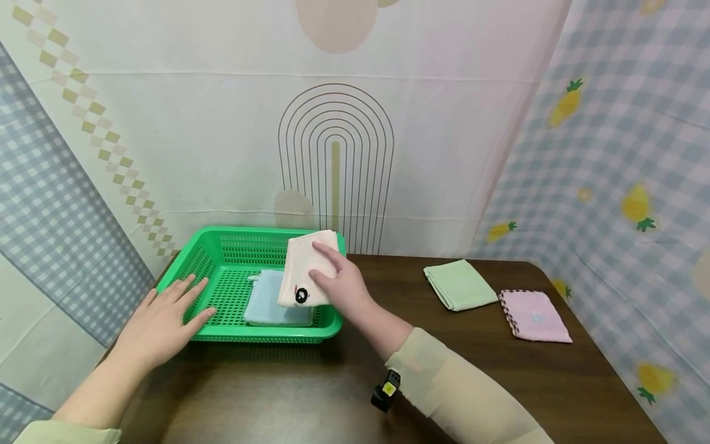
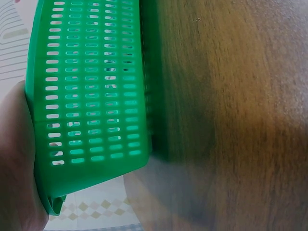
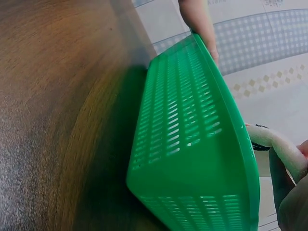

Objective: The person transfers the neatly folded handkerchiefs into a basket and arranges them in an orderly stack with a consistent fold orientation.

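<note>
A green plastic basket (image 1: 266, 332) with slotted walls sits on the table. My right hand (image 1: 346, 285) grips a folded cream towel (image 1: 302, 262), marked with a black round face, above the basket's right half. In the right wrist view the cream towel (image 3: 281, 149) bends over between the fingers and thumb. Below it, inside the basket, lies a folded light-blue towel (image 1: 263, 305), partly covered from sight. My left hand (image 1: 163, 324) rests with fingers spread on the basket's front left corner; the left wrist view has that hand (image 2: 14, 159) against the rim.
To the right on the brown wooden table (image 1: 244, 394) lie a folded light-green towel (image 1: 460, 285) and a folded pink towel (image 1: 535, 316) with a checked edge. A patterned cloth backdrop (image 1: 444, 154) rises behind the basket and at both sides.
</note>
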Available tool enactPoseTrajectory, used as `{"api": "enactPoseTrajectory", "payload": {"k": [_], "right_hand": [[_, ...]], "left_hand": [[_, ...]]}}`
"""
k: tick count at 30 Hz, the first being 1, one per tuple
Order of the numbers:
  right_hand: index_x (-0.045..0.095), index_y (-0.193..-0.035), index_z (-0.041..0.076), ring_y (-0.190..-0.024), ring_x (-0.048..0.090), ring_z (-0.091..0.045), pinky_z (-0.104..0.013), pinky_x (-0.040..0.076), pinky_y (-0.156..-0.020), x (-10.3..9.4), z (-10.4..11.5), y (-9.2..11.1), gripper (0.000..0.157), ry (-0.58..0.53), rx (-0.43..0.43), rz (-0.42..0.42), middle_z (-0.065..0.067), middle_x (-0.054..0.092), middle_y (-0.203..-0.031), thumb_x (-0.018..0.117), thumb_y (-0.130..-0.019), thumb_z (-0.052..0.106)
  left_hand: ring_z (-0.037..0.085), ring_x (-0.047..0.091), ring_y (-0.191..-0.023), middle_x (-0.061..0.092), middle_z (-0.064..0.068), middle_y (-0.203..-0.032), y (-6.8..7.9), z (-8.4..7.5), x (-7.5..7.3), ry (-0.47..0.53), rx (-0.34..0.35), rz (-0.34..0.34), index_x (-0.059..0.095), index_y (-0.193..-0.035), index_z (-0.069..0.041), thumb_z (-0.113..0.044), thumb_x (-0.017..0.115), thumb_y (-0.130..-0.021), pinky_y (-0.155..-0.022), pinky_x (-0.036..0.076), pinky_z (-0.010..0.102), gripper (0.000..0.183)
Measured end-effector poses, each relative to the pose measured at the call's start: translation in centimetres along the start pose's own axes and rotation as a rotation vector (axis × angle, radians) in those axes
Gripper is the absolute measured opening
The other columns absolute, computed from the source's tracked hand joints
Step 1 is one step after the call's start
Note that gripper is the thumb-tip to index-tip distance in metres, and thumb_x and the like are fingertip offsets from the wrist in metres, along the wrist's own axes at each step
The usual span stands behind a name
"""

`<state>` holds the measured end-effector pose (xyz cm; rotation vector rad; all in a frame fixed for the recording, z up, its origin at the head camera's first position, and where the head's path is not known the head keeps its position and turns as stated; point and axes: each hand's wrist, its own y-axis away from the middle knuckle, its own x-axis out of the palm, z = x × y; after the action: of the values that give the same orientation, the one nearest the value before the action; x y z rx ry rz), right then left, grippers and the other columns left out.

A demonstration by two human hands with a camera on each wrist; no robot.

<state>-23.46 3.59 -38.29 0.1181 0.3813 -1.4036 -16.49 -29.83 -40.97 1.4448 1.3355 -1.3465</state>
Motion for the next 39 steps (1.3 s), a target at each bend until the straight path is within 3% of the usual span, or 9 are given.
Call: {"api": "enactPoseTrajectory", "payload": {"k": [20, 29, 39], "right_hand": [[0.056, -0.141, 0.034, -0.098, 0.062, -0.017, -0.026, 0.056, -0.075, 2.5, 0.0, -1.0, 0.055, 0.013, 0.002, 0.048, -0.008, 0.055, -0.142, 0.072, -0.092, 0.017], [0.054, -0.143, 0.037, -0.111, 0.056, -0.017, -0.031, 0.053, -0.085, 3.7, 0.1, -1.3, 0.057, 0.080, 0.021, 0.073, -0.001, 0.051, -0.147, 0.072, -0.092, 0.020], [0.053, -0.143, 0.038, -0.104, 0.056, -0.017, -0.028, 0.052, -0.076, 4.7, 0.4, -1.6, 0.059, 0.086, 0.041, 0.099, -0.003, 0.051, -0.147, 0.073, -0.091, 0.020]], "left_hand": [[0.050, 0.026, -0.141, 0.029, 0.024, -0.157, 0.0, -0.1, -0.1, 0.005, -0.001, -0.005, 0.028, -0.158, -0.017, -0.060, 0.045, -0.100, -0.111, 0.012, 0.070, 0.075], [0.050, 0.026, -0.142, 0.030, 0.023, -0.158, 0.0, -0.1, 0.0, -0.007, -0.006, -0.007, 0.029, -0.158, -0.016, -0.061, 0.044, -0.099, -0.111, 0.014, 0.069, 0.076], [0.050, 0.025, -0.142, 0.029, 0.022, -0.158, 0.0, -0.2, -0.1, -0.016, -0.006, -0.002, 0.028, -0.158, -0.016, -0.064, 0.042, -0.098, -0.112, 0.013, 0.069, 0.078]]}}
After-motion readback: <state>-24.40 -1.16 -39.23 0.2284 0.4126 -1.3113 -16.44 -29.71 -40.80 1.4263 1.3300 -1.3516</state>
